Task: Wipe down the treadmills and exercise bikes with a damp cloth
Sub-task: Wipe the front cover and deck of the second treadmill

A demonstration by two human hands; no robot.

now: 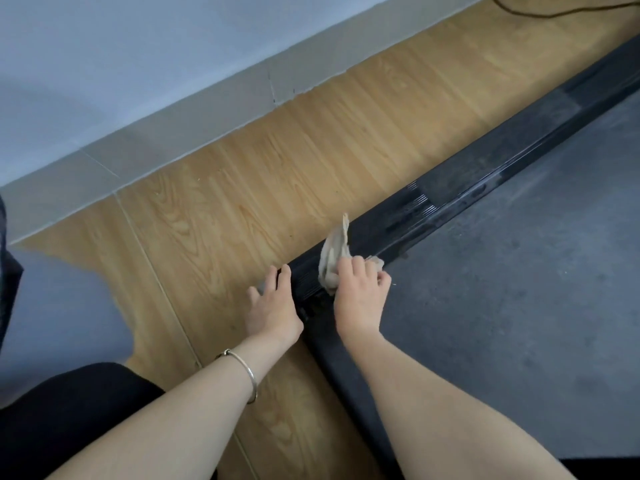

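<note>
One crumpled cloth (333, 259) lies on the rail (485, 164), which runs from near left to far right. The right grip (360, 292) curls over the cloth's near end; its loose tail points away past the fingers. The left grip (273, 301), fingers straight, touches the rail's outer edge.

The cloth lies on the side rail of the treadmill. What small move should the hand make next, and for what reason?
Probably slide the cloth forward along the side rail, away from the body. The right hand grips it near the rail's close end, and the rail farther ahead looks grey, likely with dust. The left hand rests with straight fingers beside the rail, seemingly as a brace.
</note>
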